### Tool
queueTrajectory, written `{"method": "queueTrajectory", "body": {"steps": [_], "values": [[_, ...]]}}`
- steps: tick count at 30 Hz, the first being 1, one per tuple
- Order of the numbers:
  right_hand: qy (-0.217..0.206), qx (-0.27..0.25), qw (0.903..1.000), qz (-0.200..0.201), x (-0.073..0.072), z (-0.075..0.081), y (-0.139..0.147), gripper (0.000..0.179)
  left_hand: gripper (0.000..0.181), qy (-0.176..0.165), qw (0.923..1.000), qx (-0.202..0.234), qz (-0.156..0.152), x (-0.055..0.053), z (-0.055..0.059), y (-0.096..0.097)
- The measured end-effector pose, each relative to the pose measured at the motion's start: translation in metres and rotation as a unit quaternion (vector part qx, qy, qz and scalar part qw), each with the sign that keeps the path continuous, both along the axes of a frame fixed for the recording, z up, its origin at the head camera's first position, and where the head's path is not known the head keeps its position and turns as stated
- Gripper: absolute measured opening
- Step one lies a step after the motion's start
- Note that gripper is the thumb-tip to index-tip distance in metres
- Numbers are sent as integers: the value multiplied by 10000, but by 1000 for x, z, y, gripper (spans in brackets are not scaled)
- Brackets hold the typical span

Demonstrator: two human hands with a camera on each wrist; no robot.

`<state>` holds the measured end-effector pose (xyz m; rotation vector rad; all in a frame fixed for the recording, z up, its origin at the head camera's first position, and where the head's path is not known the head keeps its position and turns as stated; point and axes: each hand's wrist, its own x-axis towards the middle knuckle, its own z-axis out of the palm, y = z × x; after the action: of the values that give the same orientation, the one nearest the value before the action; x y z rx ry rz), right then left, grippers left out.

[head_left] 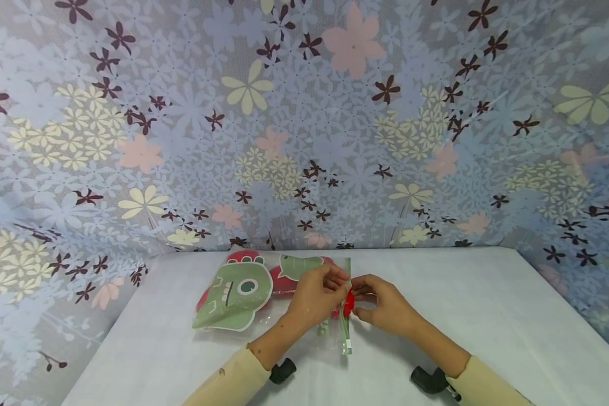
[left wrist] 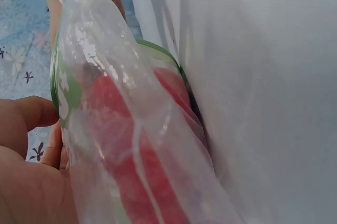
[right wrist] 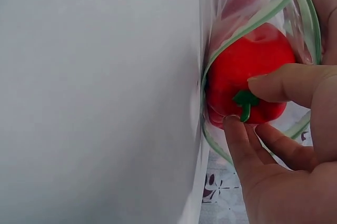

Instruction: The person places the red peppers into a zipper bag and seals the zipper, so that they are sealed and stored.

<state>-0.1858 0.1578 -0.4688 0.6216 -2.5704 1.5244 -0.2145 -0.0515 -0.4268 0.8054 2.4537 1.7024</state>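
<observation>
My right hand (head_left: 385,307) pinches a glossy red bell pepper (right wrist: 250,56), thumb and fingers around its green stem. The pepper sits inside the mouth of a clear zip bag (head_left: 346,332), whose green-edged opening spreads around it. My left hand (head_left: 309,299) grips the bag's green rim from the left, thumb on one side and fingers on the other. More red contents (left wrist: 152,176) show through the clear plastic in the left wrist view. The bag stands on its side edge, its mouth facing my right hand.
Left of my hands lies a plump clear bag printed with a green cartoon face (head_left: 233,299), red items inside. Another green print (head_left: 299,265) shows behind my left hand. A white table (head_left: 487,316) spreads beneath, backed by flowered cloth (head_left: 304,124).
</observation>
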Motion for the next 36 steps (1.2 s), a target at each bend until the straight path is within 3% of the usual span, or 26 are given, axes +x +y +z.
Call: {"method": "queueTrajectory", "body": {"steps": [8,15,24,29,36], "values": [[9,-78,9996,280,-3,-3,-12,41,11,-8,10000,-8,-53,-4,1,-1],[-313,-150,9992,201,-4,-1,-21,36,11,-32,10000,-8,-63,-7,2,-2],[-551,-468,9952,658,-6,-2,-26,43,11,46,9999,-28,-109,-12,2,-2],[-657,-483,9957,444,-7,-1,-28,42,11,41,9999,-16,-134,-15,1,-3],[-890,-771,9926,-286,-7,3,-30,29,11,-31,9999,54,-152,-19,-1,-3]]}}
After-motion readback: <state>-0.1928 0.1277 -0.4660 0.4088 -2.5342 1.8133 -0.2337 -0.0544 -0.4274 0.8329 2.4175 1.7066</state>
